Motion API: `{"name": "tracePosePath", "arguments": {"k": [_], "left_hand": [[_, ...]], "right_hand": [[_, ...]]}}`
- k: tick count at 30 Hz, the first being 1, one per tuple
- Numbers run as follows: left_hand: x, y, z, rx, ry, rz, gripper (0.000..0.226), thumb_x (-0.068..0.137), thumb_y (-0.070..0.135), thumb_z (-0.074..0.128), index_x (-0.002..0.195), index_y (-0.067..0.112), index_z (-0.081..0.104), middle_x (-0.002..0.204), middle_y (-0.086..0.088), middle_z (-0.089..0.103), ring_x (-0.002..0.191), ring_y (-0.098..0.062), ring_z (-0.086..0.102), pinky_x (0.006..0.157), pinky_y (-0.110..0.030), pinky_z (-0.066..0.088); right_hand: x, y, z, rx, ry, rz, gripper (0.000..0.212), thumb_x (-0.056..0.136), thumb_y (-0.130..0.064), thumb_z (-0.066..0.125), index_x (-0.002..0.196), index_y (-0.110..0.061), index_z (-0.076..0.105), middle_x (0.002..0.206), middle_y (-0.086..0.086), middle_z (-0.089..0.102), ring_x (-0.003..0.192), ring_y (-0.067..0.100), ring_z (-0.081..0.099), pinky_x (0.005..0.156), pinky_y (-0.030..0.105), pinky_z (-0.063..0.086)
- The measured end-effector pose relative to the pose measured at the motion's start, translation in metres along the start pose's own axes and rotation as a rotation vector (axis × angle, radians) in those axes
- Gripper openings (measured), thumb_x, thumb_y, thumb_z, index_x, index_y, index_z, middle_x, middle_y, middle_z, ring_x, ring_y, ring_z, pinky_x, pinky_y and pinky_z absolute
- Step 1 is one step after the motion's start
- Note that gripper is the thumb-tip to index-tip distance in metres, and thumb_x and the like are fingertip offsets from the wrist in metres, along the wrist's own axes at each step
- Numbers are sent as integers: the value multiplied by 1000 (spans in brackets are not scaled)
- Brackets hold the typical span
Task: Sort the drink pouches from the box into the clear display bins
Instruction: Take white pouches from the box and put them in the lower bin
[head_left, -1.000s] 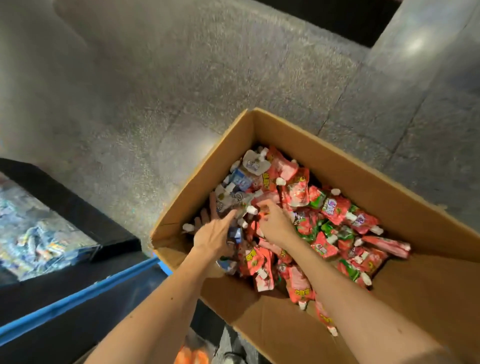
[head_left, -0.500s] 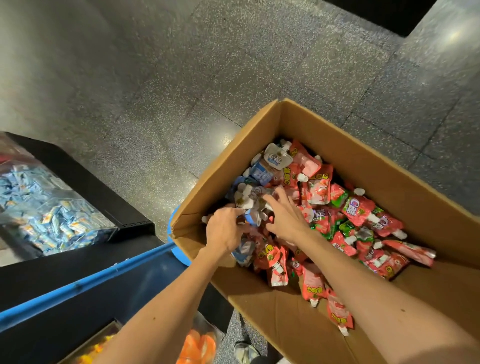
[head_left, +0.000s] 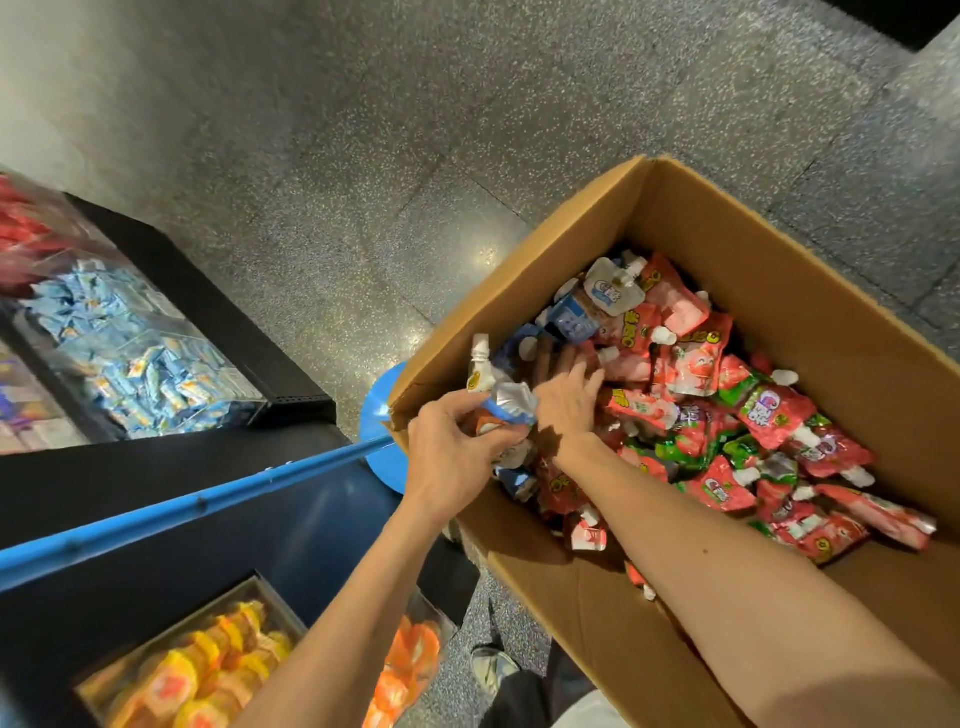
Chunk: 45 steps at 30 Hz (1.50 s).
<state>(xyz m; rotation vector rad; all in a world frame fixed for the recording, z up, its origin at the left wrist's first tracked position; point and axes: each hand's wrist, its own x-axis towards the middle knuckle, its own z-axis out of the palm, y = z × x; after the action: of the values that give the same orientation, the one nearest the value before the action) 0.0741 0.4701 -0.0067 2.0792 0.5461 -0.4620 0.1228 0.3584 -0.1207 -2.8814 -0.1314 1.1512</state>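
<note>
Pouches (head_left: 501, 402), at least two, gripped in left hand (head_left: 452, 457) fingers; right hand (head_left: 566, 400) fingers spread open in one box (head_left: 779, 270).

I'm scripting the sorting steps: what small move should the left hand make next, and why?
Probably lift the left hand clear of the box and swing left: it grips a bunch of blue-and-white pouches at the box's near corner, and the clear bin holding blue pouches lies that way.
</note>
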Motion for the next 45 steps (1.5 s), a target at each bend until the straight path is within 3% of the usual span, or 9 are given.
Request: {"name": "tracePosePath", "arguments": {"k": [5, 8, 12, 16, 20, 30, 36, 41, 45], "left_hand": [[2, -5, -4, -3, 3, 25, 21, 72, 26, 87, 90, 23, 77, 83, 9, 73, 82, -8, 69, 75, -33, 57], [5, -8, -4, -12, -10, 28, 19, 71, 29, 87, 87, 29, 76, 83, 12, 72, 83, -4, 67, 73, -29, 57], [4, -7, -5, -71, -32, 31, 14, 71, 29, 88, 77, 25, 76, 68, 9, 69, 69, -1, 62, 65, -22, 50], [1, -5, -8, -153, -84, -3, 12, 72, 22, 87, 80, 22, 78, 59, 15, 64, 63, 3, 58, 61, -23, 49], [-10, 3, -13, -271, -117, -14, 11, 73, 14, 87, 77, 20, 78, 65, 7, 68, 72, -12, 65, 78, -41, 57], [-134, 20, -83, -587, -242, 194, 15, 73, 8, 80, 87, 14, 78, 85, -4, 76, 78, -16, 72, 68, -25, 55], [-269, -8, -171, -811, -42, 326, 19, 80, -1, 66, 75, 13, 77, 73, -5, 74, 63, -13, 71, 57, -20, 54], [-382, -59, -228, -877, 353, 367, 17, 83, 9, 71, 98, 1, 72, 99, -22, 73, 83, -30, 70, 75, -40, 59], [-454, -110, -254, -818, 584, 392, 27, 83, 28, 73, 96, 4, 71, 96, -22, 73, 86, -28, 69, 79, -42, 54]], "right_hand": [[9, -7, 8, 29, -3, 87, 43, 103, -20, 37, 142, -6, 44, 134, 19, 46, 136, 36, 33, 102, 46, 33], [1, 0, 12, 117, -131, -21, 23, 103, -14, 42, 103, -2, 62, 93, 12, 54, 127, 34, 46, 86, 33, 34], [2, 9, -14, 301, 103, 48, 20, 96, -10, 51, 113, -6, 60, 121, 15, 62, 118, 36, 54, 99, 47, 37], [-13, 48, -14, 631, 16, 106, 38, 79, -32, 81, 97, -11, 54, 105, 13, 64, 97, 34, 62, 69, 37, 45], [-57, 91, -24, 1128, -148, 110, 27, 76, -20, 86, 91, -16, 64, 94, 8, 72, 80, 22, 68, 65, 34, 52], [-231, 77, -90, 1568, -227, -398, 39, 87, 0, 69, 123, -14, 60, 99, 5, 74, 80, 17, 72, 60, 25, 56], [-340, -34, -109, 1387, -244, -722, 68, 50, -25, 80, 114, -9, 63, 94, 3, 74, 82, 16, 69, 67, 29, 57], [-432, -150, -83, 1348, -299, -874, 53, 62, -11, 58, 114, -3, 63, 93, 8, 68, 84, 21, 61, 64, 29, 51], [-490, -221, -37, 1263, -394, -942, 55, 53, -40, 90, 98, -11, 75, 91, 9, 73, 82, 25, 67, 73, 38, 51]]}}
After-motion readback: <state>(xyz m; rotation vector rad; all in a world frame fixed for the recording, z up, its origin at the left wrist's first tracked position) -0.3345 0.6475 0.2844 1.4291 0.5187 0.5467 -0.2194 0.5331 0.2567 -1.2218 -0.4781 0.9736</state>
